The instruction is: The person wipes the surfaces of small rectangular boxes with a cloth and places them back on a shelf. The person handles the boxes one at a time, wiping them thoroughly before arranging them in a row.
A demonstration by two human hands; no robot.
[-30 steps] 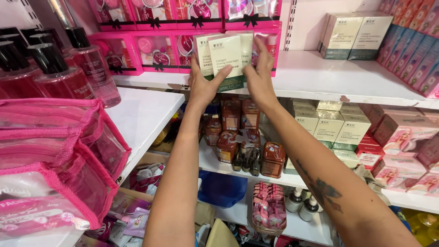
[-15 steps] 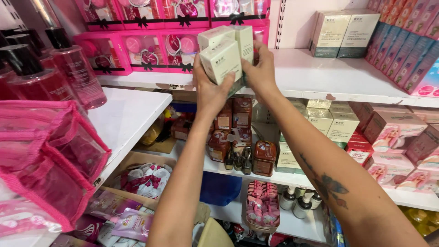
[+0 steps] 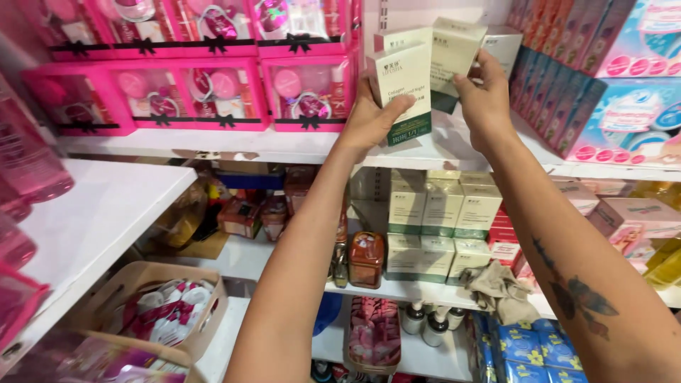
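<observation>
Holding cream and green boxes [image 3: 401, 89] up by the top shelf [image 3: 213, 145], the left hand [image 3: 369, 117] grips the front one and the right hand [image 3: 482, 99] grips the back ones. None rest on the shelf under the hands yet.

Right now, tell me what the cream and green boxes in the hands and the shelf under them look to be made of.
Cream and green boxes: printed cardboard by the look, with crisp folded edges and a faint sheen. Shelf: a white-coated board, perhaps laminate or painted metal; chipped patches along its front edge show a darker layer.
</observation>
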